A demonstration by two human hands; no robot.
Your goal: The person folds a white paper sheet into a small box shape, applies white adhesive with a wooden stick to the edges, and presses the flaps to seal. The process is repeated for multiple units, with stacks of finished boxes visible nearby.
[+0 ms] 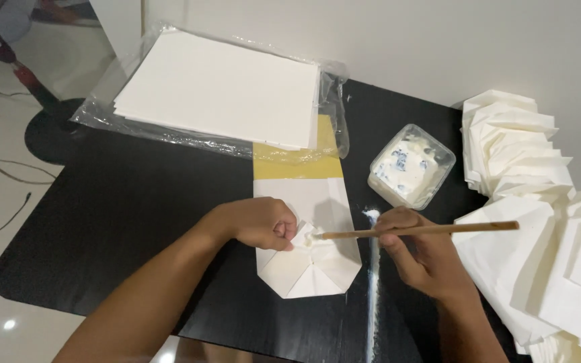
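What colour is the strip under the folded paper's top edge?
Yellow: the strip lies between the folded paper and the bagged white sheets, clearest in the head view.

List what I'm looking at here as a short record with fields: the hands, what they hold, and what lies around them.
Surface: black table
Left hand: closed fist pressing down on a folded white paper bag
Right hand: holds a wooden stick, its tip on the bag's folded flaps
Clear plastic tub: white paste inside, behind the right hand
White smear: streak on the table beside the bag
Sheet stack: white sheets in clear plastic wrap, far side
Finished pile: folded white paper pieces stacked at the right
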